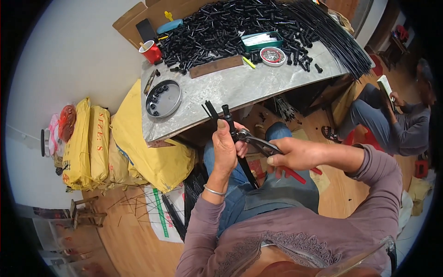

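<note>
Your right hand (295,154): clenched on red-handled steel pliers (263,145). Left hand (226,147): gripping thin black rods with plastic cap (227,115); light, stiff, probably slippery, hold mid-shaft.

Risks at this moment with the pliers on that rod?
1. The left hand grips the black rod right beside the pliers head, so a slip might pinch its fingers.
2. The right hand squeezes in mid-air over the lap, unsupported; the rod may twist.
</note>
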`<state>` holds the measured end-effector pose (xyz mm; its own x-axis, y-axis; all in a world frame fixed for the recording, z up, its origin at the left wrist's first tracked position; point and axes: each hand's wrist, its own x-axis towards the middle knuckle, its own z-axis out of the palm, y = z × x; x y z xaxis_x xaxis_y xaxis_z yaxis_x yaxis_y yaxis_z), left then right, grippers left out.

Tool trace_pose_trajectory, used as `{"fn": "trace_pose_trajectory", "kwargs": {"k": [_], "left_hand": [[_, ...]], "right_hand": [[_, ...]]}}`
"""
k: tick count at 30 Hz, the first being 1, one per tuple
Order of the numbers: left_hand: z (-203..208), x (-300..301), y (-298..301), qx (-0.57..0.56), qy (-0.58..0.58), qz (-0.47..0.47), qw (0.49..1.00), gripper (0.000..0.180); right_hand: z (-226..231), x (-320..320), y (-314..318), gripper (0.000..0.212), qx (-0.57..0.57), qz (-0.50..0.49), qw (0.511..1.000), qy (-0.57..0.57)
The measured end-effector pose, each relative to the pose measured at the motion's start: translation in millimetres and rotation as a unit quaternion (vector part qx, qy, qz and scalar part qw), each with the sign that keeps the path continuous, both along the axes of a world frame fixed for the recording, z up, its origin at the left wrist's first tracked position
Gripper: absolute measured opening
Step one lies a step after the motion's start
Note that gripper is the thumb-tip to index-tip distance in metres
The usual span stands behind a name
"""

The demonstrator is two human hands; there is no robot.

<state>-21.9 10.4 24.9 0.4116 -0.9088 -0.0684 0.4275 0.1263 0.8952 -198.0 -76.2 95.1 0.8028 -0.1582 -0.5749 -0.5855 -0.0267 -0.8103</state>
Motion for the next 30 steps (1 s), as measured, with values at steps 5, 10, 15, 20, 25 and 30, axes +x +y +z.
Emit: {"fn": "trace_pose_trajectory", "kwargs": {"k": [5,10,15,20,25,30], "left_hand": [[-4.5,3.3,1.3,0.000,0.017,-0.012,1.000,0.067],[-4.1,-0.3,-3.7,-0.001,0.015,-0.014,1.000,0.067],[-1.0,-0.5,-7.4,0.003,-0.010,-0.009,1.000,0.066],[-8.5,4.1,-16.4,0.030,-0.054,0.095,0.994,0.063],[-25.7,23.1,-46.2,0.046,-0.116,0.224,0.966,0.044],[34.1,43.2,-30.2,-0.105,-0.204,0.314,0.921,0.031]], "right_hand": [[23.0,-0.6,-11.8,0.024,0.081,0.014,0.995,0.053],[25.9,3.1,-16.0,0.024,0.038,0.025,0.998,0.049],[21.2,10.1,-10.5,0.020,0.018,-0.005,0.998,0.057],[-23.3,31.4,-29.2,0.026,-0.248,0.029,0.968,-0.007],[-60.5,82.1,-99.0,0.044,-0.610,0.000,0.789,-0.068],[-78.4,115.2,-131.5,0.049,-0.642,-0.076,0.760,-0.071]]}}
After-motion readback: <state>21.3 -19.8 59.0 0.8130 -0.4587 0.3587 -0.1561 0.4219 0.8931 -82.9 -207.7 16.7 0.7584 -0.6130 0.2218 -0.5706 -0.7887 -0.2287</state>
